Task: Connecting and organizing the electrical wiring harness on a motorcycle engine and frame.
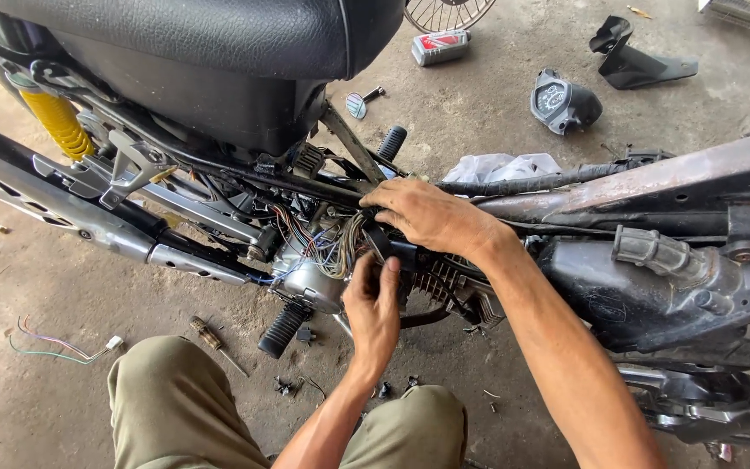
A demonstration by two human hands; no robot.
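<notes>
Both hands are working at the wire bundle [340, 247] beside the engine [314, 282]: the left hand [373, 308] is pinching a black connector [385, 247], the right hand [427, 215] is gripping wires above. Wiring is hanging loose, panels lying off on the floor [88, 347].

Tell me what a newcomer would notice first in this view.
Both bare hands sit mid-frame in a stripped motorcycle's tangled wire bundle: the right hand on top, the left hand below. At upper left a yellow shock spring stands out under the black seat.
</notes>
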